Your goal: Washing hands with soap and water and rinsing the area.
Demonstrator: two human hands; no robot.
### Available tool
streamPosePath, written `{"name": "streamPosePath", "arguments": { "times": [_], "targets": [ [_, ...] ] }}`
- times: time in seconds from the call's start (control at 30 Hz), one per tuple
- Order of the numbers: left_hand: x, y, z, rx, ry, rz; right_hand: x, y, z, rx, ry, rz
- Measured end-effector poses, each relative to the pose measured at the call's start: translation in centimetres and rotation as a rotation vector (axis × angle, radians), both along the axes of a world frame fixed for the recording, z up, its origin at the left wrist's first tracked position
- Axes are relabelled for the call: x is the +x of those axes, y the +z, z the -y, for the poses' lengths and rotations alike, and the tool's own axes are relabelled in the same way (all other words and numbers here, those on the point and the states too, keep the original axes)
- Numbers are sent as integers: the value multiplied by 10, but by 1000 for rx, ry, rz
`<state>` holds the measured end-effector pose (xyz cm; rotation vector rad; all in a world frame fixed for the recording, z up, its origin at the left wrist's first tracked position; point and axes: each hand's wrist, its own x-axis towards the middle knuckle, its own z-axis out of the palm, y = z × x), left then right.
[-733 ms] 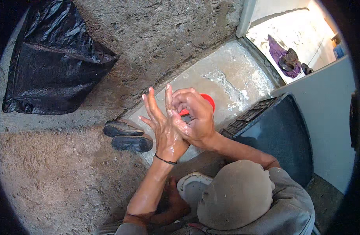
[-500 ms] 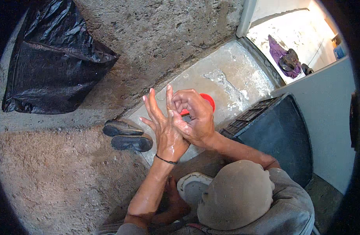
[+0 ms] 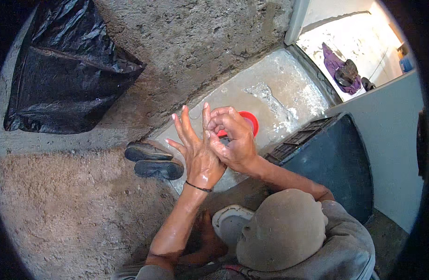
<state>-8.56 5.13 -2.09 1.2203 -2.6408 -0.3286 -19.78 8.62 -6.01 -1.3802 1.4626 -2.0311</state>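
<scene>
My left hand (image 3: 200,156) is raised in the middle of the view, its fingers spread and pointing away from me. The skin is wet, with whitish suds near the wrist and knuckles. A thin dark bracelet (image 3: 198,187) circles the wrist. Coming in from the right, my right hand (image 3: 237,142) is closed, thumb and curled fingers pinched about my left index finger (image 3: 206,115). My left thumb is hidden behind it. Below and beyond both hands, a red round container (image 3: 254,122) is partly covered by the right hand.
Dark shoes (image 3: 153,161) stand left of my hands. A black plastic bag (image 3: 69,84) lies far left by a rough wall (image 3: 191,42). At right is a dark blue-grey plastic crate (image 3: 326,161); beyond it, purple cloth (image 3: 335,65). A rounded grey-brown shape (image 3: 284,231) fills the lower right.
The whole view has shifted slightly. My right fingers have moved a little against my left index finger; both hands otherwise keep nearly the same pose.
</scene>
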Motion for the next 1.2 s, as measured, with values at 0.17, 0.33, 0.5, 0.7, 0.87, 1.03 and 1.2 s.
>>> {"name": "streamPosePath", "arguments": {
  "times": [0.17, 0.33, 0.5, 0.7, 0.87, 1.03, 1.2],
  "targets": [
    [2, 1, 1, -14, -6, 37, -1, -4, -1, 68, 27, 3],
    [5, 2, 2, -13, -29, 62, -3, -7, -2, 62, 39, 32],
    [5, 3, 8, -158, -64, 114, -10, -6, -4, 29, 22, -85],
    [10, 10, 26, -394, -255, 248, -30, -6, -3, 230, 242, 438],
    [10, 11, 37, -495, -403, 202, -40, -7, 5, 332, 192, 483],
    [12, 13, 55, -636, -547, 257, -68, -3, 1, 467, 495, 727],
    [22, 20, 75, -696, -719, 376, -84, -2, -6, 556, 727, 676]
  ]
}}
